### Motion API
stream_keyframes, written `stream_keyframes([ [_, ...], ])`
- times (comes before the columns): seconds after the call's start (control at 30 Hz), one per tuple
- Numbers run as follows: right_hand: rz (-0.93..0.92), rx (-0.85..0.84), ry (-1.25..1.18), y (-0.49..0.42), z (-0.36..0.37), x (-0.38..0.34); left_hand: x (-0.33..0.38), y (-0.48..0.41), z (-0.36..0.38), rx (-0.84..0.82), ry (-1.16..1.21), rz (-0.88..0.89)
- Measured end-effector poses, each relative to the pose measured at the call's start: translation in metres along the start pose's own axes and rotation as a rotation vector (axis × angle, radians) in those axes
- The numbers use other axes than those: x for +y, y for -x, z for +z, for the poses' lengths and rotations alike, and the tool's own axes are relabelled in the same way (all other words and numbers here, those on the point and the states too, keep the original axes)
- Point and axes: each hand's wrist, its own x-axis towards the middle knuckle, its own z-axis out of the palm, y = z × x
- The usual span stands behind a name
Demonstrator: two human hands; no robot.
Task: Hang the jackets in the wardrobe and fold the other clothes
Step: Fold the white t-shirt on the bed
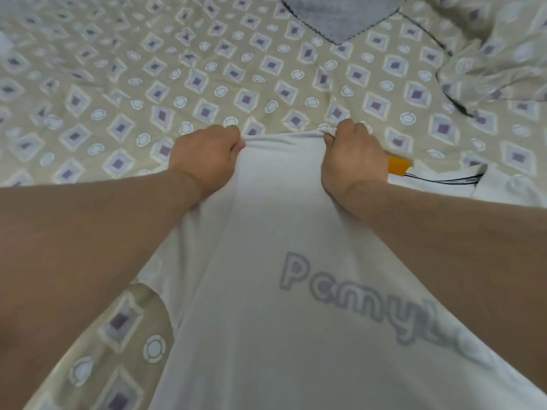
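White T-shirt (275, 226) you grip: thin matt cloth, smooth; grey lettering (349, 294) faint, dull, soft-edged. Bedsheet (118, 84) under T-shirt: beige printed cloth, slight sheen, creased. Beyond T-shirt, grey cloth (331, 16): coarser, nubbly, matt, dark stitched edge. Right of T-shirt, orange tag (399, 165): flat, matt; card or plastic, you can't tell. Beside it, second white garment (438, 192): matt cloth, black neck tape.
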Motion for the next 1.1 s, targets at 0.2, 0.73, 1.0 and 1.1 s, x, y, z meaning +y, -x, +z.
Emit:
stream_keyframes([
  [0.2, -0.063, -0.137, -0.051, -0.005, -0.015, 0.003, -0.005, -0.008, 0.008, 0.017, 0.034, -0.041],
  [0.73, -0.067, -0.165, -0.162, 0.043, -0.028, 0.028, -0.064, 0.165, -0.059, 0.107, 0.622, -0.958],
  [1.0, -0.129, -0.018, -0.346, 0.122, -0.059, -0.060, -0.055, 0.185, -0.076, -0.294, 1.503, -1.177],
  [1.1, -0.408, -0.144, -0.402, 0.197, -0.064, -0.140, -0.072, 0.180, -0.081, -0.174, 1.664, -1.206],
])
